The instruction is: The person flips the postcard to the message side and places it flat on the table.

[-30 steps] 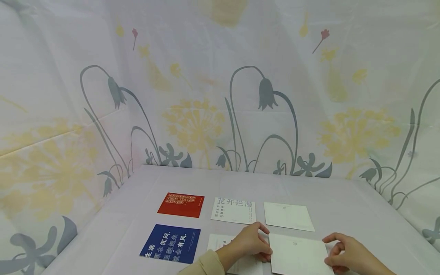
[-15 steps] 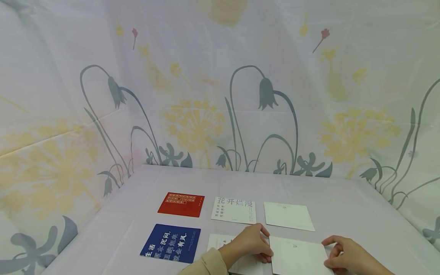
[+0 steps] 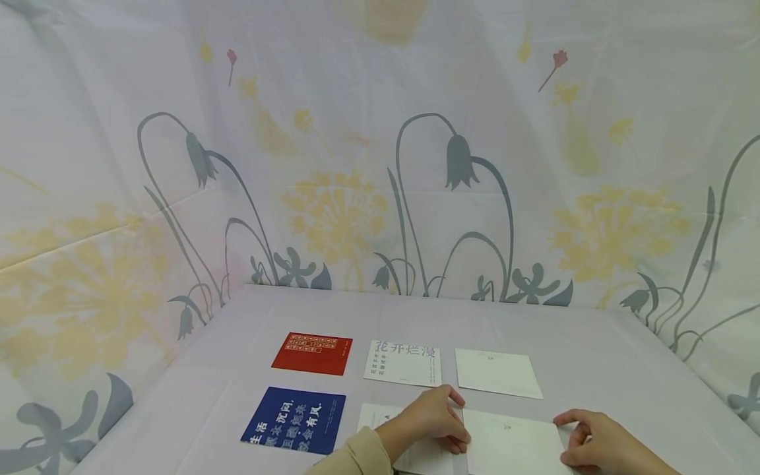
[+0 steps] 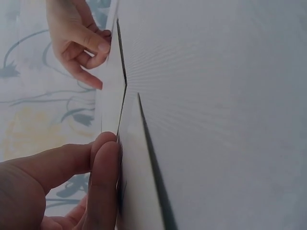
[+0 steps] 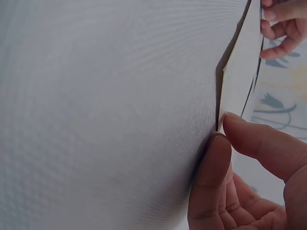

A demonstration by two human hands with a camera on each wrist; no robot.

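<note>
In the head view, a blank-looking white card [image 3: 515, 442] with a tiny mark near its far edge lies at the front of the table. My left hand [image 3: 429, 422] holds its left edge, thumb and index finger curled at the side. At the opposite edge, my right hand [image 3: 596, 441] grips with thumb and index finger near the far right corner. The left forearm and hand partly cover a printed white card [image 3: 424, 456]. Both wrist views show fingertips [image 4: 104, 155] at card edges, low over the tabletop; the right thumb and finger [image 5: 249, 139] meet at an edge.
Behind stand a red card [image 3: 315, 361], a white card with grey lettering [image 3: 404, 371] and another plain white card [image 3: 497, 373], all flat. A blue card [image 3: 299, 422] lies front left. Flower-printed cloth [image 3: 368, 165] encloses the white table [image 3: 332, 310].
The plain front card has shifted very slightly toward me, and my right hand has moved a little left and nearer with it. The other cards stay where they were.
</note>
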